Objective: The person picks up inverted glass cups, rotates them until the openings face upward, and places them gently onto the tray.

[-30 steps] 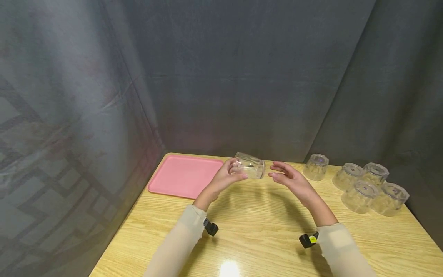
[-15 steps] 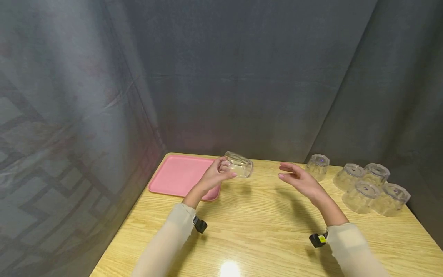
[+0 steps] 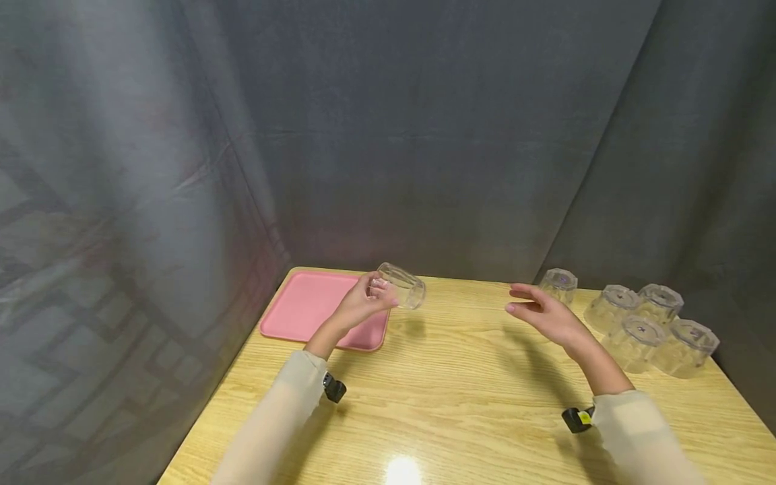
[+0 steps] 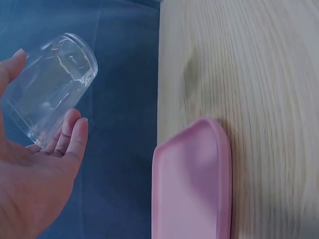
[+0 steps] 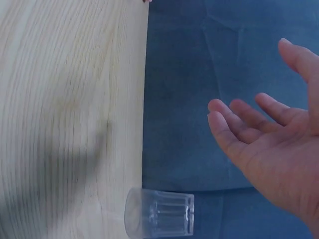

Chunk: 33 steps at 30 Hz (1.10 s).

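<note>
My left hand (image 3: pixel 359 303) grips a clear drinking glass (image 3: pixel 405 288) above the table, near the right edge of a pink tray (image 3: pixel 285 316). The glass is tilted on its side, one end pointing right. In the left wrist view the thumb and fingers curl round the glass (image 4: pixel 50 89), with the tray (image 4: pixel 192 174) lower down. My right hand (image 3: pixel 554 322) hovers over the table with relaxed fingers and nothing in it. Just behind it stands an upside-down glass (image 3: pixel 560 279), also seen as a glass (image 5: pixel 169 214) in the right wrist view.
Several more upside-down glasses (image 3: pixel 641 337) cluster at the right side of the wooden table (image 3: pixel 436 404). A grey curtain (image 3: pixel 412 168) hangs along the back, and another stretch of curtain (image 3: pixel 151 269) closes off the left side.
The left hand has carried the glass leftward toward the tray. My right hand has drawn away to the right, widening the gap between the two hands.
</note>
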Motion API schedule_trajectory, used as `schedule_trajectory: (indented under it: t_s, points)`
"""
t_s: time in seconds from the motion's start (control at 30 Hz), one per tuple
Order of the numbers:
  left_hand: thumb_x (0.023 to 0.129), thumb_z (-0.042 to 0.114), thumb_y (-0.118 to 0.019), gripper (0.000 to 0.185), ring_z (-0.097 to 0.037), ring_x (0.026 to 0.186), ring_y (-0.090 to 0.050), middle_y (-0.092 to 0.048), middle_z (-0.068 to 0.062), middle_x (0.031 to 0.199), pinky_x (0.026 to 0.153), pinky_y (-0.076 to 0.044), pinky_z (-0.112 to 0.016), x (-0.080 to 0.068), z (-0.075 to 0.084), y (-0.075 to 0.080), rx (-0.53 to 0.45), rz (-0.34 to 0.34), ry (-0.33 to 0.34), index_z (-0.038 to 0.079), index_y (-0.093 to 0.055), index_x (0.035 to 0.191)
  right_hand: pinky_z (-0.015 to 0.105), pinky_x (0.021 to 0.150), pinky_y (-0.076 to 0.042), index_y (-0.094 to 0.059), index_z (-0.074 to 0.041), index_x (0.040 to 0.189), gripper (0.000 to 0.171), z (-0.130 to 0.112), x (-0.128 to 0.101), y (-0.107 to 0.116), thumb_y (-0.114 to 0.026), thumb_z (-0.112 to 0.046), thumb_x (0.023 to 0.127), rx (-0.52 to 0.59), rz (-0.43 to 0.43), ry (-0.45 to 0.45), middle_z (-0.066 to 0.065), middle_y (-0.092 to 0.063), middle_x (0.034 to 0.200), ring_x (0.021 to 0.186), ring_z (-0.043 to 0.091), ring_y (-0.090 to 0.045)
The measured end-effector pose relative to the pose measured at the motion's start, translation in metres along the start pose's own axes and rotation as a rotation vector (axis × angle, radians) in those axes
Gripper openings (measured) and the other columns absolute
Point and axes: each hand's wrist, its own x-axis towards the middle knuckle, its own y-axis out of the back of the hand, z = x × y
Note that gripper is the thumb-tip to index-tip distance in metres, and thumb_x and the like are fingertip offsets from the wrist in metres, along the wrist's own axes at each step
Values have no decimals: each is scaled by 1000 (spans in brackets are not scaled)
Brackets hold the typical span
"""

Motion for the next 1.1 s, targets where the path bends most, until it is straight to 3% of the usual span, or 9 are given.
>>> schedule_trajectory:
  t_s: [0.47,0.63,1.1]
  points:
    - [84,27,-82,88,-25,112,-57,-58,-13,130,96,-50,-37,-3,-3,21,113,52,-16,0,-33,151,62,99,-46,-26,0,158,76,16,-10,23,-57,-42,103,-127,21,-17,31,-35,155,135,50,-44]
    - [83,33,-83,88,-24,110,-58,-59,-11,129,93,-50,-38,-2,-6,29,162,80,2,2,-35,150,65,97,-45,-23,3,158,78,20,-16,32,-56,-42,103,-166,18,-30,33,-30,156,135,54,-41]
    - [81,43,-83,93,-28,115,-56,-56,-12,131,97,-49,-44,-3,-13,50,257,112,32,4,-35,150,67,92,-46,-19,11,155,80,39,-41,62,-56,-39,104,-250,16,-75,41,-27,152,130,60,-40]
